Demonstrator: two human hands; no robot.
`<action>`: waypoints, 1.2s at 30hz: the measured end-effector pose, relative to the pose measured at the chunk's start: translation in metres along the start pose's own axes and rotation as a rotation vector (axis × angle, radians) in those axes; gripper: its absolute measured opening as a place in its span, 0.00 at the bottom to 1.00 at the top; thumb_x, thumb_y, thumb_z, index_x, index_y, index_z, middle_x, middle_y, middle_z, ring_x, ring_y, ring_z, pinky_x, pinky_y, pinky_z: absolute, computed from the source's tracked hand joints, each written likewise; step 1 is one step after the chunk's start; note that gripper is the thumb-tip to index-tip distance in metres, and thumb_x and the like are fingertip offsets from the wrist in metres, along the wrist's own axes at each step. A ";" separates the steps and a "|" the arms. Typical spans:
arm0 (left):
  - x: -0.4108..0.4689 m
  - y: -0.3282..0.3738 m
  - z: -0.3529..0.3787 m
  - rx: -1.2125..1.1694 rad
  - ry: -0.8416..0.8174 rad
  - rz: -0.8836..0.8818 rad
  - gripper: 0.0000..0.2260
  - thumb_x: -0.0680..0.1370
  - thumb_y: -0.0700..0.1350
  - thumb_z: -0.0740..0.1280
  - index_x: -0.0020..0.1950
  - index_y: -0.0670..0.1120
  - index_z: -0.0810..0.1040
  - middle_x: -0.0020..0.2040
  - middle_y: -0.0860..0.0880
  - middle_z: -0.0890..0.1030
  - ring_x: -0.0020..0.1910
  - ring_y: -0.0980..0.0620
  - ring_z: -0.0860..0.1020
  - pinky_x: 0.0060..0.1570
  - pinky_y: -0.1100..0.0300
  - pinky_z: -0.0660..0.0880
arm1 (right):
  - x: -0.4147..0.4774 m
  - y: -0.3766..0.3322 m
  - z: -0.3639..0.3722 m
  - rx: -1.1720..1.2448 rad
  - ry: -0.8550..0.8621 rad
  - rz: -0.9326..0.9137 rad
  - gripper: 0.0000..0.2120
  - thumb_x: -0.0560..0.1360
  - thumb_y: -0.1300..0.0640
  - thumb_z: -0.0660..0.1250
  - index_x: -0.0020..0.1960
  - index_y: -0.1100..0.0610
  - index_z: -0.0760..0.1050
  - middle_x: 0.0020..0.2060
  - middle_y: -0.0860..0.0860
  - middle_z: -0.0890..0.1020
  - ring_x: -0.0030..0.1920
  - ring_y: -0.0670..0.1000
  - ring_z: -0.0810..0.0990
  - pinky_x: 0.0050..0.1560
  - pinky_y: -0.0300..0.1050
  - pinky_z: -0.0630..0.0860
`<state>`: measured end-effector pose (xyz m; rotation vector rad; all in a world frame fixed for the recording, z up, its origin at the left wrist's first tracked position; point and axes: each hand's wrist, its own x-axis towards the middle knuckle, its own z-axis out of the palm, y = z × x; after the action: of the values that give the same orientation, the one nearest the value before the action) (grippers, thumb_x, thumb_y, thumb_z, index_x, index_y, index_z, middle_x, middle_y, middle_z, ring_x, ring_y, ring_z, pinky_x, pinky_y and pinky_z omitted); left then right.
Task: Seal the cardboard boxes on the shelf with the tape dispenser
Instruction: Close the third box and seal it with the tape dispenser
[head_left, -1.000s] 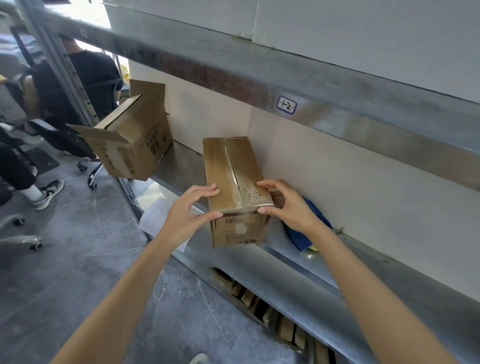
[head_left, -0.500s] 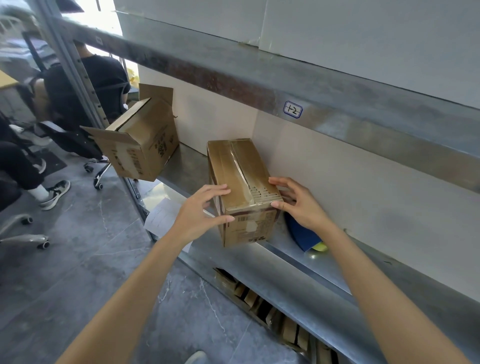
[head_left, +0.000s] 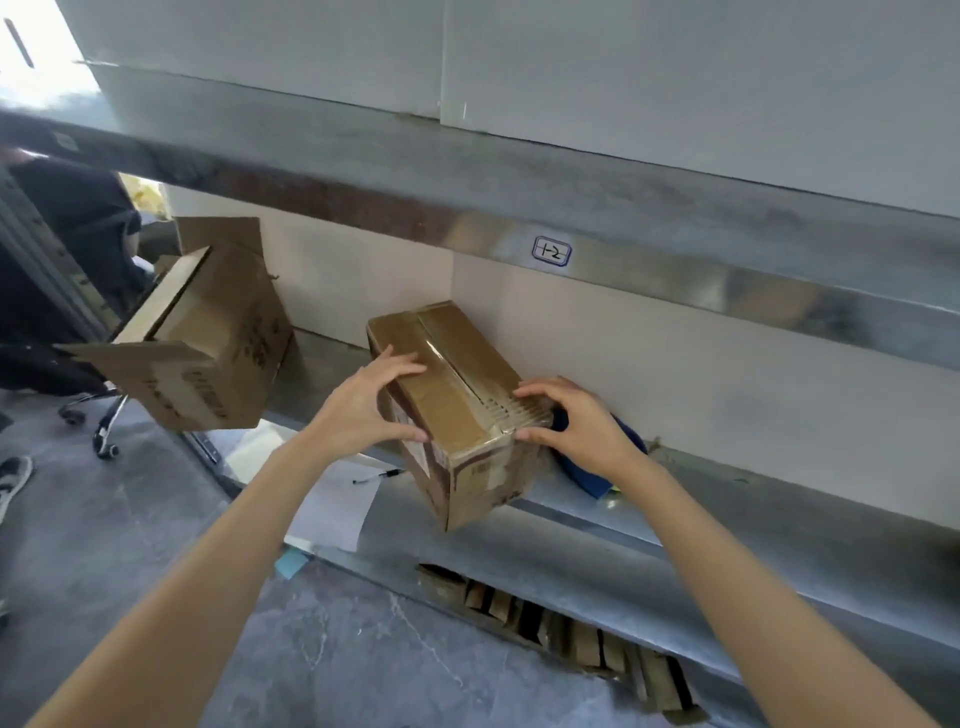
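Left hand (head_left: 363, 410), centre of frame: fingers spread over the top edge of the taped box (head_left: 467, 395), thumb pressed low against its left side, so it had that box gripped. Right hand (head_left: 576, 426) just right of centre: fingers curled onto the near right edge of the top, thumb on the end face. It gripped too, so the box was clamped between the two hands. Clear tape ran along the top seam, wrinkled at the near end under the right fingers.

The box sat at an angle on the metal shelf (head_left: 701, 525), its near bottom corner jutting past the front lip; whether it rested or was lifted, I could not tell. Tucked behind the right hand lay a blue object (head_left: 597, 478), mostly hidden. Below the left wrist were a pen (head_left: 376, 475) and a sheet of paper (head_left: 337, 509).

Further out, in the left-centre of the frame, a second box (head_left: 218, 358) stood open, flaps splayed, hanging over the shelf end. Above centre, the upper beam carried a label (head_left: 551, 251) reading 1-2. Bottom centre, cardboard pieces (head_left: 561, 623) stood under the shelf.
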<state>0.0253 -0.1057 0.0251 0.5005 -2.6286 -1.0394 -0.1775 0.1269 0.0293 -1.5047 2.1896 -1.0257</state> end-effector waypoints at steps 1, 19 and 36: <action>0.003 -0.003 -0.002 0.003 -0.017 0.006 0.39 0.61 0.60 0.78 0.71 0.56 0.71 0.76 0.56 0.67 0.79 0.56 0.54 0.77 0.44 0.53 | -0.001 -0.002 0.001 0.008 0.014 0.021 0.23 0.70 0.52 0.78 0.63 0.50 0.78 0.62 0.43 0.78 0.62 0.41 0.74 0.62 0.27 0.66; 0.029 -0.049 0.003 0.297 0.262 0.301 0.37 0.61 0.77 0.66 0.60 0.53 0.79 0.57 0.55 0.79 0.59 0.49 0.71 0.73 0.41 0.60 | -0.021 -0.025 0.027 0.034 0.309 0.267 0.22 0.75 0.56 0.73 0.68 0.48 0.74 0.61 0.38 0.77 0.66 0.41 0.74 0.71 0.50 0.70; 0.016 -0.039 0.025 0.228 0.485 0.211 0.27 0.67 0.71 0.68 0.54 0.51 0.83 0.52 0.55 0.80 0.50 0.49 0.71 0.53 0.56 0.66 | 0.008 -0.064 0.062 -0.071 0.371 0.408 0.30 0.65 0.41 0.79 0.64 0.44 0.75 0.72 0.44 0.67 0.73 0.45 0.63 0.73 0.47 0.63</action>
<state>0.0104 -0.1236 -0.0175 0.4428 -2.3045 -0.4798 -0.0998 0.0826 0.0317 -0.8787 2.6599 -1.1604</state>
